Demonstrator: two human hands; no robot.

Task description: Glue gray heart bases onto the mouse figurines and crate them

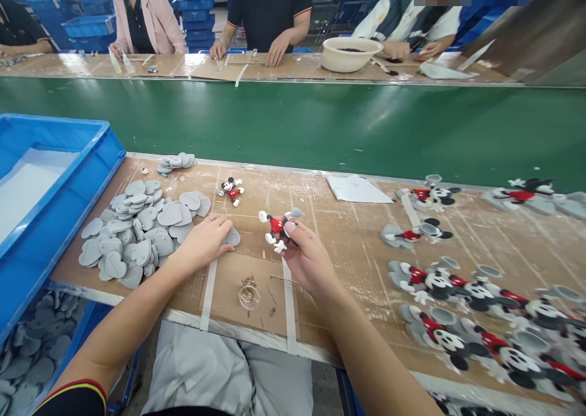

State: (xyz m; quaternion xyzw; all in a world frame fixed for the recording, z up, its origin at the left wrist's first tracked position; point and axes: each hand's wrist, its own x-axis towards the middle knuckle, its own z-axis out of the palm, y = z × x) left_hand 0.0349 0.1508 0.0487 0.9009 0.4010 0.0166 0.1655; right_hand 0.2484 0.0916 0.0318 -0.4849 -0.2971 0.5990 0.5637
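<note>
My right hand (307,258) pinches a small cartoon mouse figure (277,227) in red shorts, held just above the cardboard-covered bench (348,239). My left hand (204,242) lies on the bench with its fingers curled over a grey heart-shaped piece (232,237), at the right edge of a pile of grey heart pieces (137,226). A second mouse figure (231,189) lies loose beyond my hands. A small clear dish (249,294) with metal rings sits near the front edge.
A blue crate (68,184) stands at the left, and more grey hearts fill a bin (27,349) below it. Assembled mouse figures on grey bases (462,294) cover the right side. A green conveyor belt (293,123) runs behind; several people work at the far bench.
</note>
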